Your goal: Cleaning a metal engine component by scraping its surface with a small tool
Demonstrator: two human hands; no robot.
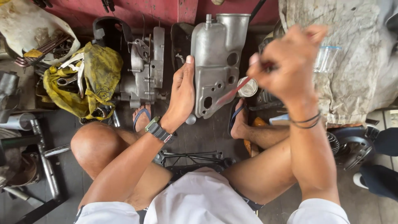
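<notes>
Grimy floor: left hand point(182, 97) grips cast-metal cover point(215, 62); right hand point(286, 66) pinches thin brush point(236, 89).

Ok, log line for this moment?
left hand: steadies grey metal casing upright | right hand: holds red-handled tool, tip at casing
</notes>
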